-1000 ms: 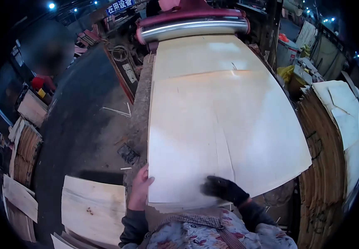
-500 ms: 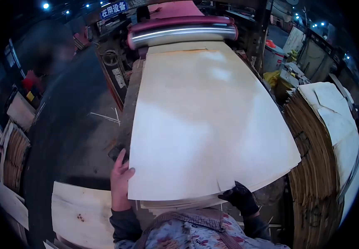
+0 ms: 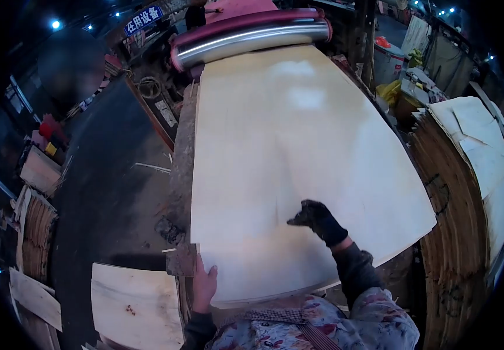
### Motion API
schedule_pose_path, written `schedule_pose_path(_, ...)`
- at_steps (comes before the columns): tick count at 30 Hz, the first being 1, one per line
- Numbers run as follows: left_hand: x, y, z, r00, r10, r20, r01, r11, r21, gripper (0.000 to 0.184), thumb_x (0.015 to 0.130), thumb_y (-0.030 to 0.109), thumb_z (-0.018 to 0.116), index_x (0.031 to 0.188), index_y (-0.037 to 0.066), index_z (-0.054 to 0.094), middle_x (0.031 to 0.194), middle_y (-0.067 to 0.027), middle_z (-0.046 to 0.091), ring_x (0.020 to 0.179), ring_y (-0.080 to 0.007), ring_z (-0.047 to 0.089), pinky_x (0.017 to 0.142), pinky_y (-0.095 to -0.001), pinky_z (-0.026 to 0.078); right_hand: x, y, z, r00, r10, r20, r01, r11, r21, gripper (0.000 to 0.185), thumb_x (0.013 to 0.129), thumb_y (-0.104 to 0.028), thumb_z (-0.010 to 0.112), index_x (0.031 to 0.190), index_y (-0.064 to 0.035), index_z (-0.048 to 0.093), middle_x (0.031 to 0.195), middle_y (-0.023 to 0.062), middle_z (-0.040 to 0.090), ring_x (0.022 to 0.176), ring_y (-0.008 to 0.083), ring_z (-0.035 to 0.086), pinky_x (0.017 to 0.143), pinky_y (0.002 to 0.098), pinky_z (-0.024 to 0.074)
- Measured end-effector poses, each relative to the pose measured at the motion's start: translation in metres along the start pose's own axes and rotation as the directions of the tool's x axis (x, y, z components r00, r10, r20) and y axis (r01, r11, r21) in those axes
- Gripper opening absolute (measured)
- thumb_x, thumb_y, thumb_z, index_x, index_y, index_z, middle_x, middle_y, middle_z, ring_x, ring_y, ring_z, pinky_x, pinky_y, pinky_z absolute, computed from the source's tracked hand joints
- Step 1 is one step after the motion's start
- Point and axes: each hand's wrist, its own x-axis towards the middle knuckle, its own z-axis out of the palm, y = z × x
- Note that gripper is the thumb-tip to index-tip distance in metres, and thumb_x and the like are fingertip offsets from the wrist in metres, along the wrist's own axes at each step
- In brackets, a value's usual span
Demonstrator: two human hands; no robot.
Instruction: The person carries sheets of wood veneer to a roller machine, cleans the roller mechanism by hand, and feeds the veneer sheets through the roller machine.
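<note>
A large pale wood veneer sheet (image 3: 246,157) lies in front of me on a stack, its far end close to a shiny metal roller (image 3: 255,41). At the sheet's near left edge is my bare left hand (image 3: 205,283), thumb and fingers apart, with part of it hidden behind a blurry brownish patch. My right hand (image 3: 320,223), in a black glove, is over the near middle of the sheet with its fingers bent together towards the thumb. Whatever those fingers may pinch is too small to make out.
Tall veneer stacks stand on the right (image 3: 450,233) and far left (image 3: 37,233). A lower board (image 3: 135,303) lies near my left. Past the roller, a person's arm (image 3: 210,10) shows beside pink material. Another person in red (image 3: 53,131) is at the left.
My right hand has moved from the sheet's near edge forward over its surface. The sheet's far end now reaches the roller, and the seam seen there earlier is covered. My left hand stays by the left edge.
</note>
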Motion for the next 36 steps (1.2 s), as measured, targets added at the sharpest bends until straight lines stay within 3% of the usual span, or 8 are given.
schedule_pose_path(5, 0.002, 0.008, -0.004, 0.990, -0.136, 0.041, 0.137, 0.990, -0.032, 0.067, 0.086, 0.015, 0.063, 0.142, -0.004, 0.032, 0.135, -0.0293, 0.046, 0.125, -0.0371, 0.048, 0.103, -0.0375, 0.040, 0.098, -0.011, -0.025, 0.990, -0.122, -0.069, 0.120, 0.992, -0.038, 0.021, 0.094, -0.025, 0.060, 0.086, -0.0053, 0.060, 0.081, 0.0085, 0.063, 0.086, 0.0295, 0.066, 0.088, 0.0489, 0.0528)
schedule_pose_path(6, 0.002, 0.009, -0.005, 0.989, -0.138, 0.060, 0.143, 0.986, -0.088, 0.065, 0.086, 0.013, 0.063, 0.141, -0.004, 0.034, 0.134, -0.0282, 0.048, 0.124, -0.0348, 0.050, 0.102, -0.0366, 0.040, 0.124, -0.010, -0.046, 0.982, -0.188, 0.033, 0.191, 0.968, -0.164, 0.021, 0.094, -0.026, 0.059, 0.099, -0.0048, 0.057, 0.088, 0.0098, 0.064, 0.090, 0.0302, 0.066, 0.089, 0.0487, 0.0521)
schedule_pose_path(8, 0.001, 0.003, -0.007, 0.987, -0.141, 0.078, 0.151, 0.979, -0.138, 0.063, 0.085, 0.011, 0.063, 0.140, -0.005, 0.035, 0.133, -0.0272, 0.050, 0.123, -0.0325, 0.052, 0.101, -0.0357, 0.041, 0.144, -0.018, -0.029, 0.970, -0.149, -0.190, 0.149, 0.989, -0.018, 0.031, 0.094, -0.025, 0.059, 0.116, -0.0060, 0.049, 0.100, 0.0123, 0.063, 0.098, 0.0327, 0.063, 0.092, 0.0487, 0.0505)
schedule_pose_path(11, 0.006, -0.024, -0.001, 0.992, -0.095, 0.081, 0.118, 0.933, -0.340, 0.058, 0.086, 0.005, 0.060, 0.139, -0.005, 0.038, 0.134, -0.0221, 0.053, 0.122, -0.0254, 0.053, 0.101, -0.0327, 0.040, 0.155, 0.007, -0.049, 0.976, -0.055, -0.212, 0.099, 0.974, 0.205, 0.046, 0.094, -0.025, 0.059, 0.130, -0.0076, 0.037, 0.109, 0.0150, 0.061, 0.107, 0.0353, 0.060, 0.095, 0.0496, 0.0484)
schedule_pose_path(19, 0.003, 0.007, -0.039, 0.952, 0.041, 0.302, 0.232, 0.544, -0.806, 0.058, 0.083, -0.007, 0.052, 0.140, -0.003, 0.040, 0.128, -0.0100, 0.056, 0.114, -0.0163, 0.054, 0.099, -0.0300, 0.041, -0.039, 0.077, 0.020, 0.983, 0.171, 0.069, -0.174, 0.983, 0.053, 0.046, 0.098, -0.026, 0.050, 0.136, -0.0011, 0.042, 0.134, 0.0202, 0.051, 0.126, 0.0350, 0.048, 0.110, 0.0493, 0.0354)
schedule_pose_path(24, 0.001, 0.061, -0.074, 0.950, 0.158, 0.270, 0.138, 0.564, -0.814, 0.060, 0.083, -0.008, 0.049, 0.141, -0.004, 0.037, 0.130, -0.0115, 0.055, 0.115, -0.0173, 0.054, 0.098, -0.0296, 0.042, -0.140, 0.072, 0.065, 0.929, 0.370, -0.029, -0.358, 0.915, 0.187, 0.049, 0.099, -0.026, 0.047, 0.139, -0.0002, 0.039, 0.137, 0.0204, 0.048, 0.126, 0.0338, 0.048, 0.110, 0.0498, 0.0353)
schedule_pose_path(32, 0.006, 0.081, -0.110, 0.978, 0.168, 0.122, 0.050, 0.381, -0.923, 0.079, 0.078, -0.008, 0.056, 0.149, 0.002, 0.022, 0.126, -0.0219, 0.058, 0.106, -0.0249, 0.062, 0.091, -0.0352, 0.050, -0.226, 0.054, 0.048, 0.867, 0.392, -0.308, -0.298, 0.903, 0.309, 0.031, 0.098, -0.029, 0.052, 0.105, 0.0002, 0.059, 0.100, 0.0173, 0.066, 0.092, 0.0302, 0.065, 0.090, 0.0480, 0.0520)
schedule_pose_path(36, 0.012, 0.083, -0.123, 0.986, 0.125, 0.108, 0.051, 0.392, -0.918, 0.078, 0.079, -0.007, 0.054, 0.149, -0.001, 0.019, 0.119, -0.0184, 0.062, 0.099, -0.0190, 0.064, 0.086, -0.0302, 0.050, -0.209, 0.038, 0.079, 0.911, 0.118, -0.396, -0.062, 0.986, 0.153, 0.025, 0.097, -0.023, 0.054, 0.096, 0.0019, 0.059, 0.088, 0.0166, 0.064, 0.084, 0.0287, 0.064, 0.088, 0.0520, 0.0527)
